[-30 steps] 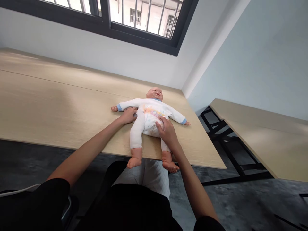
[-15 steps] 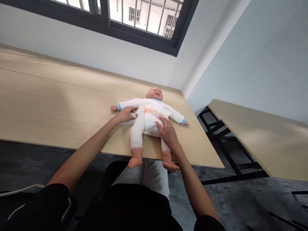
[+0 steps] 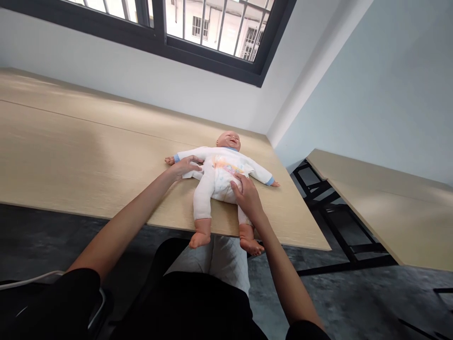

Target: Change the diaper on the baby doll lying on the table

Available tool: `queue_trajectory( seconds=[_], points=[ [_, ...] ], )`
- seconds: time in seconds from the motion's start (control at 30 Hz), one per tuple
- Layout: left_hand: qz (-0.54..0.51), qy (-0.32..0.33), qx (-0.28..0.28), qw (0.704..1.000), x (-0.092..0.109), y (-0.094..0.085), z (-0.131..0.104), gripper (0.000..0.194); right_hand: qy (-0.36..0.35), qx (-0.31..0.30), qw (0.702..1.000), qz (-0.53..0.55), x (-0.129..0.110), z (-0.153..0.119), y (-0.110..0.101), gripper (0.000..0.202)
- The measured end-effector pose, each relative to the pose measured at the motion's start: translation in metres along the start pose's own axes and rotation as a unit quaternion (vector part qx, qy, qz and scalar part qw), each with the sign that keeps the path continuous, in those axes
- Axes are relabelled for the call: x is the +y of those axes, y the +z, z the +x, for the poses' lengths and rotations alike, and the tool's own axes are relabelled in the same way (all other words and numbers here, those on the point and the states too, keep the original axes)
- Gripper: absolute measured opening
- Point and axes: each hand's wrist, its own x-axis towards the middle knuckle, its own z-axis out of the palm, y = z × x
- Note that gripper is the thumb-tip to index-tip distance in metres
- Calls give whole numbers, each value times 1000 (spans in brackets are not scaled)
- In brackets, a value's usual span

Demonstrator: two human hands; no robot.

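Note:
A baby doll (image 3: 203, 198) lies on its back on the pale wooden table, arms spread and bare feet over the near edge. It wears a white outfit with blue cuffs. A white diaper (image 3: 224, 186) with a coloured print on its front covers its belly and hips. My left hand (image 3: 187, 166) is at the doll's hip on the left, fingertips closed at the diaper's edge, with a white flap spread under the hand. My right hand (image 3: 246, 191) rests on the diaper's front on the other side, thumb and fingers apart.
The table (image 3: 106, 165) runs along the wall under a barred window (image 3: 215, 28). A second table (image 3: 382, 198) with a black frame stands to the right, across a gap. A white cable (image 3: 31, 279) hangs at the lower left.
My left fingers have shifted slightly and the white flap beneath them sits differently. My right hand stays on the diaper's front. The view has moved a little.

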Motion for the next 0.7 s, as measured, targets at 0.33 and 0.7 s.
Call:
queue_trajectory(
  seconds=[0.33, 0.7],
  points=[
    [-63, -4, -55, 997, 10, -13, -8, 47, -2, 0, 1000, -7, -1, -1, 0, 38],
    [-115, -37, -46, 992, 6, -16, -2, 45, -8, -3, 999, -47, -8, 3, -5, 38]
  ],
)
